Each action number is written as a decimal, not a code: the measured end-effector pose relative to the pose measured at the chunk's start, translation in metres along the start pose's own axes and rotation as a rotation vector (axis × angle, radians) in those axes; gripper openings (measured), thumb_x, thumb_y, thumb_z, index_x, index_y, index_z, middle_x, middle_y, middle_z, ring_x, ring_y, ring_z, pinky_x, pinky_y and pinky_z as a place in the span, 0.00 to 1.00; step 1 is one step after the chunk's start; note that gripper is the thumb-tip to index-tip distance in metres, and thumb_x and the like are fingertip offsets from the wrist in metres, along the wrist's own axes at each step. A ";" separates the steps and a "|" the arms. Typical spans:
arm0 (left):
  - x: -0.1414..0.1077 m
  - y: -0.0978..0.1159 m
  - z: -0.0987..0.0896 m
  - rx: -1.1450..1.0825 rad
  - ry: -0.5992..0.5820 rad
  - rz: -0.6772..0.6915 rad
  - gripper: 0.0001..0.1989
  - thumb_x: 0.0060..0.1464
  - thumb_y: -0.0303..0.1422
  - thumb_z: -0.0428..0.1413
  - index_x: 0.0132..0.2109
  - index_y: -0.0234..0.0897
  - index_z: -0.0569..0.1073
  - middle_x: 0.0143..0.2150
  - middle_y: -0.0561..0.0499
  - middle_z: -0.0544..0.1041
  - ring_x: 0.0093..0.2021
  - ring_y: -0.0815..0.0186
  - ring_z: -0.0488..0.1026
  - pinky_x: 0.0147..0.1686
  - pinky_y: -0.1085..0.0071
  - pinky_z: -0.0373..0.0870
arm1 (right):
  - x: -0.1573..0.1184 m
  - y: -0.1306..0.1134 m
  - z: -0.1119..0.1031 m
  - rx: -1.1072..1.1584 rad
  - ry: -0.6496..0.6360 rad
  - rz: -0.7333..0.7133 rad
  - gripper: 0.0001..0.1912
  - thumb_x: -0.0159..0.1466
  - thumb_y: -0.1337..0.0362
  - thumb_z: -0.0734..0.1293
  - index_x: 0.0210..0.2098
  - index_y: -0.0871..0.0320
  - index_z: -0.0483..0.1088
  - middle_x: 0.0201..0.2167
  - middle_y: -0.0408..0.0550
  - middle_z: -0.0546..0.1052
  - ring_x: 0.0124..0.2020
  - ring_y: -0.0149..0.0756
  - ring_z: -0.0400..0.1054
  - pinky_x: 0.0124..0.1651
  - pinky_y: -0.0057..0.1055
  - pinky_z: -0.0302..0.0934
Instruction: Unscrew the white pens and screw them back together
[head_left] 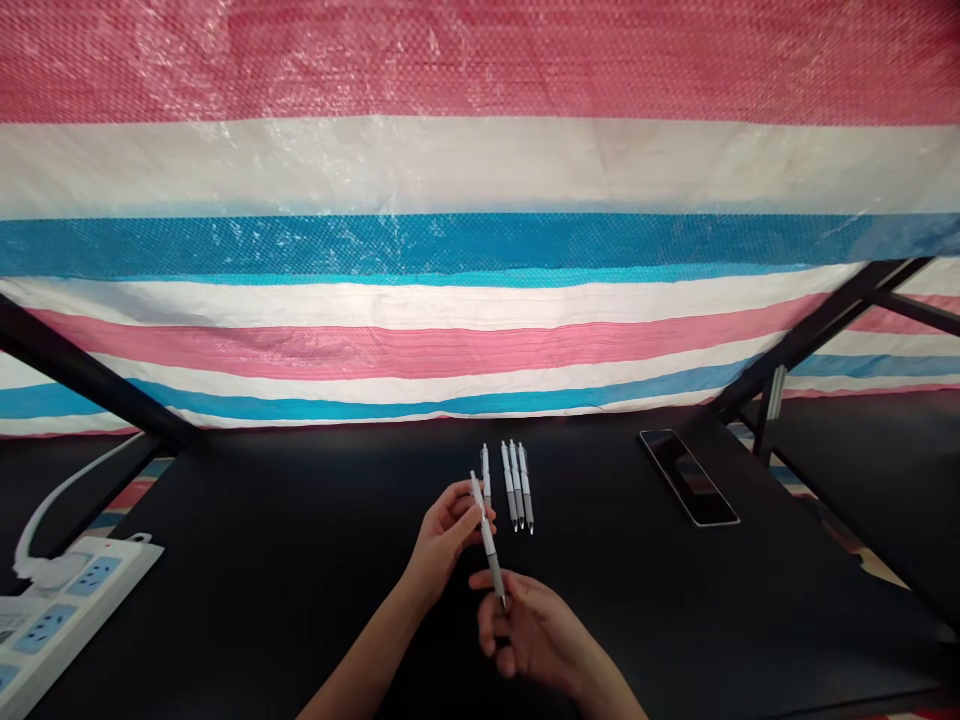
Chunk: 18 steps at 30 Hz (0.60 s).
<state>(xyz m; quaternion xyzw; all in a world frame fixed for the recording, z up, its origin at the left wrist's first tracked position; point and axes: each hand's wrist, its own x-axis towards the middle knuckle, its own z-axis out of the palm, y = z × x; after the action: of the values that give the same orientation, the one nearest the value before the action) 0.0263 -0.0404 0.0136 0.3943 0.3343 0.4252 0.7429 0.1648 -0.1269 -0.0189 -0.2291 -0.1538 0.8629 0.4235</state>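
- The left hand (442, 535) holds a pen (489, 540) in a narrow grip, its fingers curled closely around the upper barrel.
- The right hand (525, 625) is at the pen's lower end, with the tip meeting its fingertips (501, 603). I cannot tell whether it pinches the pen or only touches it.
- The pen is white with a gray lower section. It is held tilted above the table, between the 2 hands, with its tip pointing down toward the right hand.
- Just ahead of the hands, 4 more pens (514, 485) lie side by side on the black table (225, 520), tips toward the person. 1 lies apart from the other 3, close to the left hand's fingers.
- A phone (688, 478) lies well to the right, screen up.
- At the table's left edge is a power strip (67, 620) with blue sockets, and a white cable (45, 520) runs from it.
- A striped red, white and blue tarp (480, 250) hangs behind the table, crossed by black frame bars (817, 330).
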 end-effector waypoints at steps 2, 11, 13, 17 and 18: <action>-0.001 0.003 0.001 0.037 0.027 0.021 0.24 0.53 0.33 0.57 0.56 0.41 0.62 0.31 0.51 0.74 0.30 0.68 0.72 0.33 0.71 0.69 | -0.001 -0.002 0.006 0.024 0.000 0.008 0.20 0.63 0.56 0.61 0.49 0.64 0.66 0.36 0.54 0.73 0.36 0.38 0.70 0.34 0.30 0.62; -0.001 0.005 -0.001 0.154 0.002 0.025 0.19 0.51 0.34 0.59 0.49 0.40 0.64 0.31 0.50 0.76 0.30 0.66 0.73 0.29 0.71 0.70 | -0.002 -0.004 0.009 0.093 0.004 0.030 0.19 0.65 0.56 0.58 0.47 0.64 0.67 0.36 0.53 0.73 0.39 0.39 0.68 0.40 0.34 0.58; 0.000 0.005 -0.001 0.147 0.013 0.024 0.20 0.51 0.34 0.58 0.50 0.41 0.63 0.31 0.50 0.76 0.29 0.67 0.73 0.29 0.72 0.70 | -0.001 -0.005 0.008 0.099 0.001 0.030 0.19 0.65 0.56 0.58 0.47 0.64 0.67 0.36 0.53 0.73 0.39 0.39 0.68 0.41 0.34 0.58; 0.000 0.005 -0.001 0.148 0.031 0.038 0.20 0.52 0.34 0.58 0.51 0.41 0.63 0.31 0.51 0.76 0.28 0.68 0.72 0.29 0.72 0.70 | -0.002 -0.005 0.009 0.106 0.001 0.030 0.20 0.65 0.56 0.57 0.47 0.64 0.67 0.37 0.53 0.73 0.39 0.40 0.68 0.41 0.35 0.58; 0.001 0.005 -0.002 0.155 0.034 0.038 0.20 0.52 0.34 0.58 0.51 0.40 0.63 0.30 0.51 0.76 0.28 0.68 0.72 0.29 0.72 0.70 | -0.002 -0.005 0.009 0.110 0.001 0.029 0.20 0.65 0.56 0.57 0.47 0.65 0.67 0.37 0.53 0.73 0.39 0.40 0.68 0.41 0.35 0.58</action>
<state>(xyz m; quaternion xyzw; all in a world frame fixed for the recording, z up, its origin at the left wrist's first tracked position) 0.0233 -0.0377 0.0175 0.4496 0.3712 0.4189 0.6961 0.1644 -0.1261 -0.0080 -0.2080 -0.1025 0.8760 0.4229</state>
